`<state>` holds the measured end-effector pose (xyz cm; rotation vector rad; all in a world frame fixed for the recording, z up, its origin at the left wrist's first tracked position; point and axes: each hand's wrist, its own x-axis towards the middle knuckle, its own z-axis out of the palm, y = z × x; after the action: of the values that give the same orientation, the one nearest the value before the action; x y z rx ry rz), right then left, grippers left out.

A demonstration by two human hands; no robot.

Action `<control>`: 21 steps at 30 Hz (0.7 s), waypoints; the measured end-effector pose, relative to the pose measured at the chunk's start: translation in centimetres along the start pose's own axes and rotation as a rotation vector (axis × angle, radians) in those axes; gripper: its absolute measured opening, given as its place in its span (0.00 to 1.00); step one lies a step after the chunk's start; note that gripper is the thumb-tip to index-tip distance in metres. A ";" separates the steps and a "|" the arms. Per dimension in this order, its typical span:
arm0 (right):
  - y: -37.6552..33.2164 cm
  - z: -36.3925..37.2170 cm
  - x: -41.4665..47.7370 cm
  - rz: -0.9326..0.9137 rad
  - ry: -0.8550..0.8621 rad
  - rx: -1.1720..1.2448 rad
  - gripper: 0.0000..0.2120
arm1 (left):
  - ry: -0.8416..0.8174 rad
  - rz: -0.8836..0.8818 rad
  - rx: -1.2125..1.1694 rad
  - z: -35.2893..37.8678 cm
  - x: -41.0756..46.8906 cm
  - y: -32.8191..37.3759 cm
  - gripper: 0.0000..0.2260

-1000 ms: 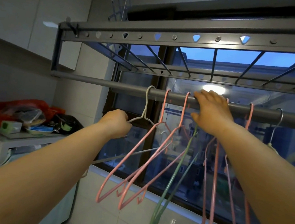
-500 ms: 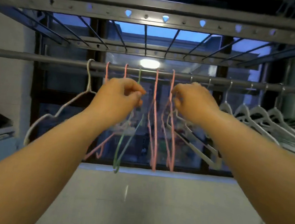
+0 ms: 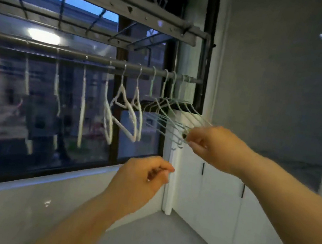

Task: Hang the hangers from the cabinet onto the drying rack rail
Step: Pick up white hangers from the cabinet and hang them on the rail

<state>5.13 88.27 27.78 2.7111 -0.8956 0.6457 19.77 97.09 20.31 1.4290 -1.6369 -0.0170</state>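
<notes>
Pale-green wire hangers (image 3: 169, 114) hang bunched at the right end of the rail (image 3: 94, 59). Your right hand (image 3: 214, 148) pinches their lower ends, and your left hand (image 3: 141, 179) is curled, seemingly empty. Probably next: spread them leftward.

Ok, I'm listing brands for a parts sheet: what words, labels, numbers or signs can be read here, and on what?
None can be read. The rail, the white hangers, the pale green hangers that the right hand pinches and the cabinet doors show no print. The picture is motion-blurred, so small marks would be lost.
</notes>
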 end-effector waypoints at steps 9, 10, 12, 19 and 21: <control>26.0 7.3 -5.7 0.374 -0.223 0.040 0.13 | -0.404 -0.224 -0.035 24.9 13.1 -3.3 0.08; 28.4 8.5 -6.2 0.409 -0.245 0.044 0.13 | -0.423 -0.242 -0.038 27.3 14.3 -3.7 0.09; 33.0 11.0 -6.6 0.471 -0.282 0.056 0.13 | -0.439 -0.282 -0.050 31.7 16.7 -4.9 0.13; 45.1 20.0 -4.9 0.663 -0.369 0.111 0.14 | -0.506 -0.385 -0.053 44.2 24.4 -10.6 0.15; 48.8 22.5 -3.6 0.721 -0.371 0.113 0.15 | -0.518 -0.393 -0.063 47.4 27.8 -12.4 0.17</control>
<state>-19.43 44.07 9.38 2.6035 -2.0230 0.2970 2.61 46.02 3.64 1.7724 -1.7027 -0.7079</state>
